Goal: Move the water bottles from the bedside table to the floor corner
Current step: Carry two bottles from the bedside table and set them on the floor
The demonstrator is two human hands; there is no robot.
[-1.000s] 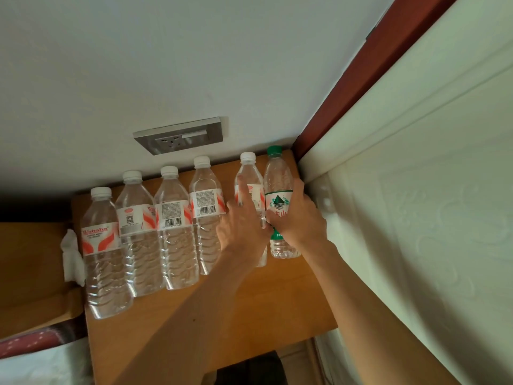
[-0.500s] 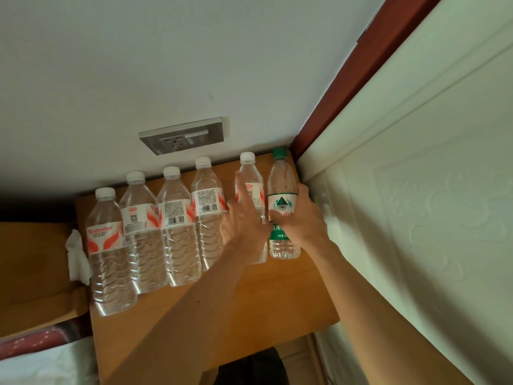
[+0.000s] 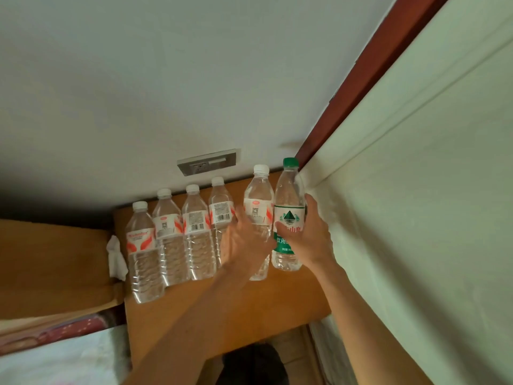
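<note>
Four bottles (image 3: 169,234) stand in a row on the counter (image 3: 249,315), and at its right end the left hand (image 3: 244,245) has its grip clamped on a white-capped bottle (image 3: 258,195), just beside the right hand (image 3: 311,240), whose grip is clamped on the green-capped bottle (image 3: 288,190).

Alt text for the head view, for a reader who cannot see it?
The right hand grips the green-capped bottle and the left hand grips the white-capped bottle beside it, at a wooden bedside table. Four more bottles stand in a row to their left.
</note>
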